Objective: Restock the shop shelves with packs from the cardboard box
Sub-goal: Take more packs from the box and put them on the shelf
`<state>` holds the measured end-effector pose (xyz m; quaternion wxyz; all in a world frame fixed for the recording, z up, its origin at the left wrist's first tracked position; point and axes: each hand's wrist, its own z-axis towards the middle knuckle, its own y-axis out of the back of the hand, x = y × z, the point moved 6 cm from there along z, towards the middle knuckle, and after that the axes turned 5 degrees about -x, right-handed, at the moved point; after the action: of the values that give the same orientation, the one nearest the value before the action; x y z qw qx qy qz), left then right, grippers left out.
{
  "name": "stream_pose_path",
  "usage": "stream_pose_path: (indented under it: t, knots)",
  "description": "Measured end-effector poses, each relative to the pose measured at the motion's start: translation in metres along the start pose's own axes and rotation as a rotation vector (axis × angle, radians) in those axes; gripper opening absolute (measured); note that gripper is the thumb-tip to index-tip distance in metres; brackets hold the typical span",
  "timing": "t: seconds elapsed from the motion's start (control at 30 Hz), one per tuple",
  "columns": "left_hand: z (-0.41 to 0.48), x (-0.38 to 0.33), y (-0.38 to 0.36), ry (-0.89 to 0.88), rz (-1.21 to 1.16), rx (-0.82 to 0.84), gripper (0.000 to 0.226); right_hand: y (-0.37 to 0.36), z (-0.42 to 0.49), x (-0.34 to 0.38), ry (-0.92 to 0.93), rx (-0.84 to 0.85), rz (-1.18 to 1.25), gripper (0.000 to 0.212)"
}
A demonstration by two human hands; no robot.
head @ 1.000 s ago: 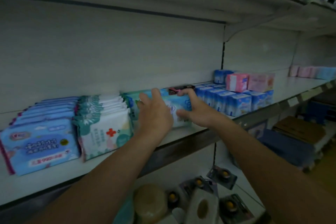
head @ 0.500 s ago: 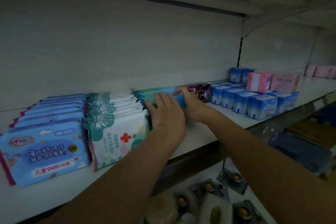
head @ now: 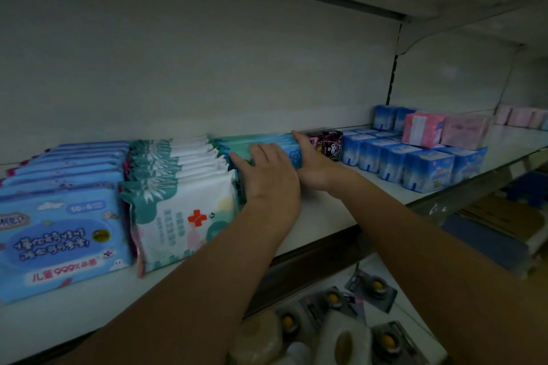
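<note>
The teal-and-blue packs point(head: 267, 142) stand on edge on the shelf point(head: 326, 210) in a row running front to back, each long axis lying left to right along the shelf front and each broad face turned toward the aisle. Standing them this way lets the label face the shopper and lets many fit in the depth of the shelf.

The left hand point(head: 267, 178) lies flat over the front and top of the nearest pack, fingers spread and extended, palm pressing it back into the row. The right hand point(head: 311, 163) cups the right end of the same row, fingers held together and reaching along its side toward the back wall. Between them the hands seem to be squaring and pushing the row rather than lifting anything; neither closes around a pack.

Just beyond the right hand's fingertips, touching or nearly so, sits a small dark carton point(head: 326, 142), and past it blocks of blue tissue packs point(head: 415, 166) with pink packs point(head: 444, 130) stacked on top. Just left of the left hand stands a row of white-and-green wipes point(head: 184, 216), then blue wipes point(head: 59, 237) farther left. The cardboard box named in the task cannot be identified with certainty.
</note>
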<state>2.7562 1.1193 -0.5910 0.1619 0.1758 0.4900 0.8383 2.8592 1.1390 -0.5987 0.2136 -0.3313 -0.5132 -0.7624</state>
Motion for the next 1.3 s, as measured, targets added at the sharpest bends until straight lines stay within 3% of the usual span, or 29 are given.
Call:
stream_pose_path:
  t: [0.23, 0.53, 0.8, 1.0, 1.17, 1.3]
  knots:
    - [-0.009, -0.001, 0.009, -0.037, 0.027, -0.037, 0.067, 0.015, -0.026, -0.003, 0.068, -0.222, -0.032, 0.061]
    - [-0.018, -0.009, 0.022, -0.058, 0.087, -0.035, 0.067, 0.042, -0.057, -0.007, 0.002, -0.286, -0.096, 0.052]
    - [-0.030, -0.030, 0.037, -0.079, -0.003, -0.055, 0.070, 0.059, -0.087, -0.011, -0.008, -0.355, -0.002, 0.039]
    - [-0.051, -0.079, 0.062, -0.181, -0.235, -0.260, 0.064, 0.091, -0.136, -0.029, 0.069, -0.602, 0.196, 0.014]
    - [-0.090, -0.143, 0.069, -0.428, -0.531, -0.511, 0.061, 0.125, -0.206, -0.070, 0.068, -0.788, 0.260, 0.016]
    - [-0.122, -0.191, 0.051, -0.548, -0.679, -0.462, 0.062, 0.140, -0.253, -0.118, -0.028, -0.821, 0.195, 0.016]
